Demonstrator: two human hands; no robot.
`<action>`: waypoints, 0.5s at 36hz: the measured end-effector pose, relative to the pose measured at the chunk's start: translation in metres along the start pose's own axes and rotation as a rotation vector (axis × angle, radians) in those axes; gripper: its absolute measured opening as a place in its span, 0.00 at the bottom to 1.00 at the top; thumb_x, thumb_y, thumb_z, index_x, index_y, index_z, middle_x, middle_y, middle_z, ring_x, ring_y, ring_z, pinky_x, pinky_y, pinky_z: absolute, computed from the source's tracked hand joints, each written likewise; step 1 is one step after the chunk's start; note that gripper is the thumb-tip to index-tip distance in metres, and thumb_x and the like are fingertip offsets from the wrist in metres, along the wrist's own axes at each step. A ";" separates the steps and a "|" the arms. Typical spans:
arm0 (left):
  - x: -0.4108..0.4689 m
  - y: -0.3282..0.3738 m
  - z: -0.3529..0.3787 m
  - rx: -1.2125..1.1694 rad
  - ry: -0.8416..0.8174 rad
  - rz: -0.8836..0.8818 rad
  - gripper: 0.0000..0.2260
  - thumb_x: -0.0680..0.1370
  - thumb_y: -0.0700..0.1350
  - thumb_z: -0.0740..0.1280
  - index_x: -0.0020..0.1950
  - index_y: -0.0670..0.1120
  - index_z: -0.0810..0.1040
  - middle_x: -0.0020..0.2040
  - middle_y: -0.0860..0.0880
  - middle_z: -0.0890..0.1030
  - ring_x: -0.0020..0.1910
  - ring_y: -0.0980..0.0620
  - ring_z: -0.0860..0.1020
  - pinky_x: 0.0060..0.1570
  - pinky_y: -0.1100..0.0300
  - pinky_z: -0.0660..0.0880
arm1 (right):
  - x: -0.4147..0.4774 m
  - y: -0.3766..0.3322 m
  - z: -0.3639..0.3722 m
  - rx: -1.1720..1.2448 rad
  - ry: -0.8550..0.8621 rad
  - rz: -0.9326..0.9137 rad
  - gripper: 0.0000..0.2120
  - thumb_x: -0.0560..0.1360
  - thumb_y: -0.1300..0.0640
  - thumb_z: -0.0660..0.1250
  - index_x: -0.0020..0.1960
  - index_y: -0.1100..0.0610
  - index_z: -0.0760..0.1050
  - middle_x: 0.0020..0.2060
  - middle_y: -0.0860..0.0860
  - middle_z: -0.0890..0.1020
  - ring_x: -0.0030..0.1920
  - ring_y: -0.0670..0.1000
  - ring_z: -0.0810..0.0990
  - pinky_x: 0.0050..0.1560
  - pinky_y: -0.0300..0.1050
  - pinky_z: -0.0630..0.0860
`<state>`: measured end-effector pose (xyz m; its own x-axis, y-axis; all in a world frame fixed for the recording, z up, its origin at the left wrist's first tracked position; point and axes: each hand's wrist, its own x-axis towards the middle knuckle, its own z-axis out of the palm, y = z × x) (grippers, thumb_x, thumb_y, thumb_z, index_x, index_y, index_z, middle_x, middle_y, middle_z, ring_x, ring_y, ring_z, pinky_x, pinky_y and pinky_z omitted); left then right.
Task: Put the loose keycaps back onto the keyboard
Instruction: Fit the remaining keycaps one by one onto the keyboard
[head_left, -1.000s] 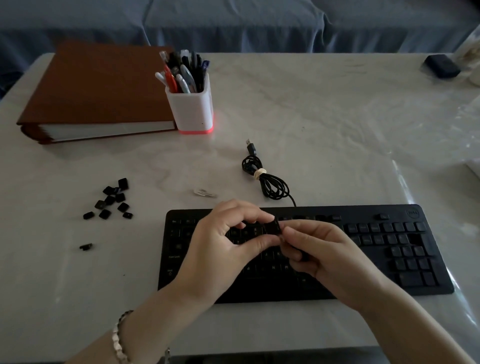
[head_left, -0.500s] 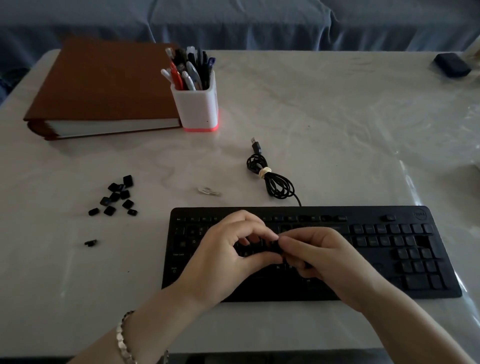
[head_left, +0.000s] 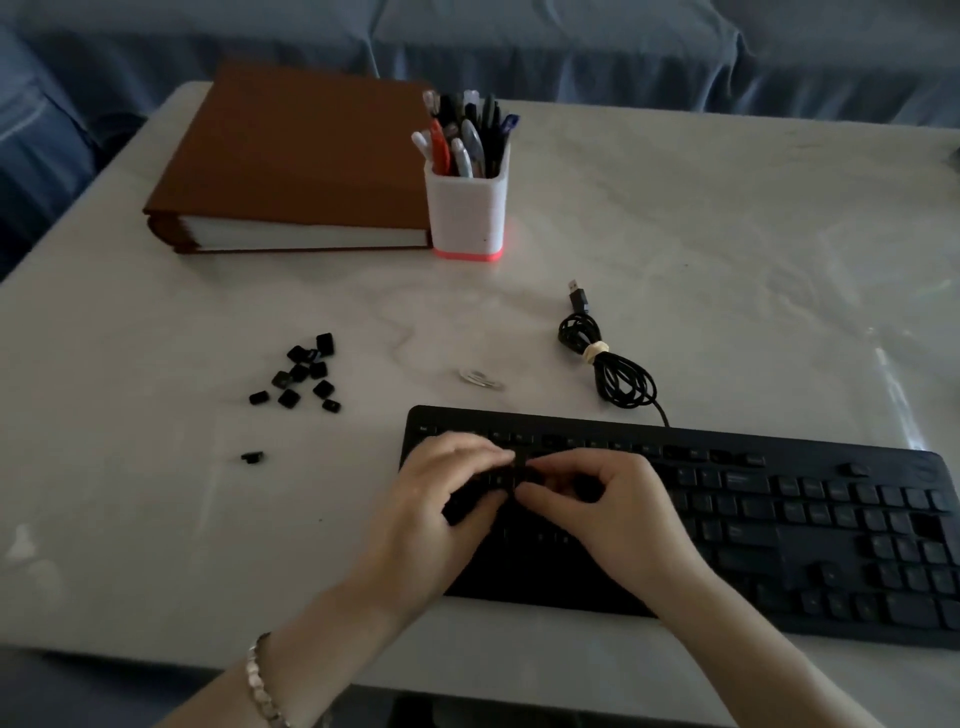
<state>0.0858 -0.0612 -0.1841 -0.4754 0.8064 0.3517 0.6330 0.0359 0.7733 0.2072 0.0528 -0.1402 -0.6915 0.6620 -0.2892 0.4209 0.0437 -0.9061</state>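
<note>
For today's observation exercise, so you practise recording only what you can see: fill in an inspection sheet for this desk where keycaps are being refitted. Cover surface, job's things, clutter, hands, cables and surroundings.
Surface: pale marbled table.
Job's things: black keyboard at the near edge; loose keycaps clustered to its left; one lone keycap apart, nearer the person.
Clutter: brown binder; white pen holder full of pens beside it; small clip-like item, too small to identify.
Hands: left hand and right hand meet over the keyboard's left half, fingertips pinching a held keycap.
Cables: keyboard cable coiled and tied; USB plug lying free.
Surroundings: blue cloth behind the table.
</note>
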 end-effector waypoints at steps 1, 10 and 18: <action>-0.001 -0.004 -0.005 0.045 0.070 -0.022 0.10 0.74 0.45 0.66 0.55 0.49 0.79 0.53 0.56 0.77 0.55 0.59 0.76 0.56 0.66 0.72 | 0.003 -0.001 0.004 -0.029 0.006 -0.032 0.08 0.68 0.56 0.74 0.45 0.47 0.81 0.34 0.44 0.82 0.37 0.37 0.79 0.39 0.28 0.73; 0.012 -0.029 -0.036 -0.234 0.195 -0.752 0.07 0.78 0.38 0.65 0.54 0.46 0.77 0.46 0.56 0.78 0.47 0.56 0.78 0.50 0.67 0.74 | 0.035 -0.006 0.048 -0.330 0.040 -0.333 0.13 0.71 0.58 0.72 0.55 0.56 0.81 0.34 0.41 0.72 0.35 0.38 0.72 0.43 0.24 0.66; 0.018 -0.025 -0.035 -0.450 0.116 -0.848 0.04 0.76 0.36 0.67 0.49 0.42 0.78 0.40 0.50 0.80 0.34 0.62 0.79 0.37 0.70 0.74 | 0.040 0.001 0.060 -0.585 -0.019 -0.345 0.15 0.76 0.52 0.66 0.62 0.48 0.77 0.34 0.40 0.65 0.41 0.43 0.69 0.40 0.37 0.64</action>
<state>0.0406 -0.0683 -0.1785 -0.7393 0.5525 -0.3849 -0.2302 0.3299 0.9155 0.1446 0.0347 -0.1712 -0.8512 0.5244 -0.0241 0.4191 0.6513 -0.6326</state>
